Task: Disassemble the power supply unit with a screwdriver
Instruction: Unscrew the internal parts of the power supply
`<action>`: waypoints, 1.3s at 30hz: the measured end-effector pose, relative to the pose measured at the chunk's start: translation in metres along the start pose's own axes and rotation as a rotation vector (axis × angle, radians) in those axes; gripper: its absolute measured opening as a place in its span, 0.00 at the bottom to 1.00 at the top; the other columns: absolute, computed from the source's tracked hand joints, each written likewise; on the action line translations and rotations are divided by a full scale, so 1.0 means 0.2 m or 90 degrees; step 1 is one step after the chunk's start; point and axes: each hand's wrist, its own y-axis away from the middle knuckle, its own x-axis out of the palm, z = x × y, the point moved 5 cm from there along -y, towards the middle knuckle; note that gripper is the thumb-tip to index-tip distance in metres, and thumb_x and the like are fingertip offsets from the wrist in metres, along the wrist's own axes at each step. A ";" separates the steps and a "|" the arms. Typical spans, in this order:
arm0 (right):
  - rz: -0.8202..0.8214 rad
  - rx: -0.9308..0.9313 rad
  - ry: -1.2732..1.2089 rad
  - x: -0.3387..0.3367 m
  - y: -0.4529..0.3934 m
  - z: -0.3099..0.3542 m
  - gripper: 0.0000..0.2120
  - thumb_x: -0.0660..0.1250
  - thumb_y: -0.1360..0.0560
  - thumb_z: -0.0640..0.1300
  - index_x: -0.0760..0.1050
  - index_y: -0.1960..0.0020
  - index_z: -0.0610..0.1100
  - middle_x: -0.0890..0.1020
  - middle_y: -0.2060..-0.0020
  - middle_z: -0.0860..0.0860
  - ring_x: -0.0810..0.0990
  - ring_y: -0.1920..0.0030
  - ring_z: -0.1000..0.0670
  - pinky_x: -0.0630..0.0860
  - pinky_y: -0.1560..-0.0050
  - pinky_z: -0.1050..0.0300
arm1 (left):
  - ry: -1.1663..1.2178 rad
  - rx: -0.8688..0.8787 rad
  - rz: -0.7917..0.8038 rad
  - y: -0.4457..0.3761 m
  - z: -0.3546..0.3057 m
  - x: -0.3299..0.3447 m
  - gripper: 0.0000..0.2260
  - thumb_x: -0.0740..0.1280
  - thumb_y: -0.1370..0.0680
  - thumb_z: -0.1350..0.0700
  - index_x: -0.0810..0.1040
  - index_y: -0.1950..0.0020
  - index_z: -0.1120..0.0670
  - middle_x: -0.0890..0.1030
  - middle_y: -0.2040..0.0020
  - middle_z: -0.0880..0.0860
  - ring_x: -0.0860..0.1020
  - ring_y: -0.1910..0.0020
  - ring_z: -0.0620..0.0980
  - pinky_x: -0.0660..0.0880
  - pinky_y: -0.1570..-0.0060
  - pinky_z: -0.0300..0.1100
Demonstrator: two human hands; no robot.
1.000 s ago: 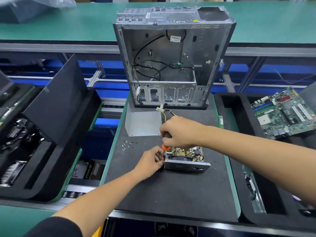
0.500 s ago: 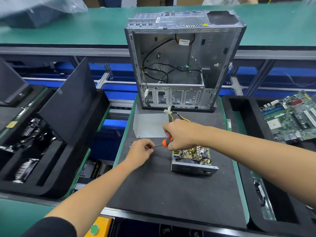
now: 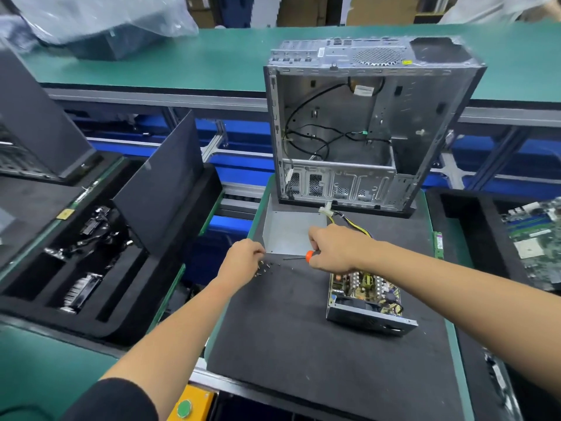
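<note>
Reference landmark: the black mat point(image 3: 303, 344) at centre. Left of the mat sits a foam tray point(image 3: 76, 268) with dark parts in its slots and a raised black lid point(image 3: 161, 183). At the mat's left edge, near its far corner, the left hand point(image 3: 243, 259) hovers with fingers curled downward over a cluster of loose screws point(image 3: 264, 267) lying on the mat; whether the fingertips pinch a screw cannot be told. Just right of the screws, toward the mat's far side, a flat grey metal cover point(image 3: 291, 232) lies on the mat. The right hand point(image 3: 334, 247) is over the cover's near right corner, closed around the handle of a screwdriver point(image 3: 300, 257); the orange collar shows at the fist and the thin shaft points left toward the screws, roughly level. Behind the hand, yellow and black wires point(image 3: 349, 221) with a white connector run toward the far edge. On the mat's right half, just nearer than the right hand, the power supply point(image 3: 364, 302) sits with its top off, circuit board and components exposed, metal base and front wall intact. At the mat's far edge stands an open case point(image 3: 364, 126), upright, with loose black cables inside. Right of the mat, a second tray point(image 3: 461, 226) holds a green motherboard point(image 3: 537, 244).
</note>
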 end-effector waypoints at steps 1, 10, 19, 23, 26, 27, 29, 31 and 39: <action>0.000 0.002 -0.001 0.00 0.00 0.01 0.09 0.60 0.24 0.50 0.66 0.51 0.43 0.75 0.59 0.46 0.75 0.59 0.43 0.69 0.64 0.53 | -0.013 0.000 0.015 -0.01 0.00 0.01 0.07 0.64 0.23 0.62 0.83 0.53 0.57 0.79 0.56 0.51 0.77 0.57 0.49 0.75 0.54 0.41; 0.010 0.001 0.000 0.02 0.01 0.00 0.09 0.61 0.24 0.47 0.68 0.49 0.42 0.73 0.62 0.48 0.74 0.61 0.45 0.68 0.66 0.53 | -0.051 0.021 0.063 -0.05 -0.02 0.11 0.08 0.64 0.22 0.63 0.83 0.51 0.58 0.77 0.52 0.53 0.78 0.56 0.52 0.73 0.57 0.39; 0.008 0.009 0.000 -0.01 0.04 -0.06 0.09 0.61 0.25 0.49 0.68 0.51 0.44 0.76 0.57 0.46 0.76 0.57 0.44 0.74 0.58 0.50 | -0.083 0.056 0.062 -0.04 -0.04 0.15 0.09 0.62 0.22 0.63 0.82 0.52 0.57 0.77 0.52 0.52 0.77 0.53 0.51 0.74 0.52 0.38; 0.011 0.006 -0.014 -0.02 0.05 -0.07 0.08 0.62 0.25 0.49 0.68 0.51 0.45 0.74 0.59 0.48 0.73 0.60 0.47 0.71 0.62 0.52 | -0.028 0.004 0.053 -0.05 -0.03 0.15 0.07 0.64 0.24 0.64 0.78 0.57 0.54 0.79 0.58 0.50 0.78 0.56 0.50 0.76 0.55 0.40; 0.009 0.001 -0.013 -0.02 0.05 -0.07 0.08 0.62 0.25 0.50 0.68 0.52 0.46 0.75 0.57 0.47 0.75 0.58 0.45 0.73 0.59 0.51 | 0.000 -0.044 0.070 -0.07 -0.01 0.16 0.07 0.65 0.24 0.65 0.79 0.59 0.56 0.81 0.58 0.52 0.79 0.57 0.51 0.79 0.54 0.47; 0.009 -0.001 -0.014 -0.02 0.06 -0.07 0.08 0.62 0.25 0.50 0.68 0.52 0.46 0.76 0.57 0.47 0.75 0.57 0.45 0.73 0.59 0.51 | 0.003 -0.049 0.076 -0.07 -0.01 0.16 0.07 0.64 0.25 0.66 0.79 0.58 0.57 0.81 0.57 0.53 0.79 0.57 0.51 0.79 0.54 0.48; 0.012 -0.002 -0.018 -0.02 0.06 -0.07 0.08 0.62 0.25 0.49 0.68 0.52 0.46 0.75 0.57 0.48 0.75 0.57 0.45 0.73 0.59 0.52 | 0.001 -0.045 0.086 -0.08 0.00 0.16 0.08 0.64 0.25 0.67 0.80 0.58 0.57 0.80 0.57 0.54 0.79 0.58 0.52 0.79 0.53 0.48; 0.013 -0.005 -0.015 -0.02 0.07 -0.07 0.08 0.62 0.25 0.49 0.69 0.51 0.46 0.76 0.56 0.47 0.76 0.57 0.45 0.72 0.60 0.52 | -0.007 -0.042 0.094 -0.08 0.00 0.17 0.09 0.63 0.24 0.67 0.79 0.59 0.56 0.80 0.57 0.54 0.79 0.59 0.52 0.79 0.53 0.48; 0.013 -0.024 0.009 -0.03 0.06 -0.08 0.07 0.62 0.25 0.49 0.69 0.54 0.46 0.76 0.57 0.49 0.76 0.56 0.45 0.73 0.59 0.52 | -0.014 -0.046 0.093 -0.07 0.00 0.14 0.14 0.60 0.25 0.70 0.83 0.53 0.56 0.81 0.53 0.52 0.77 0.58 0.47 0.77 0.55 0.40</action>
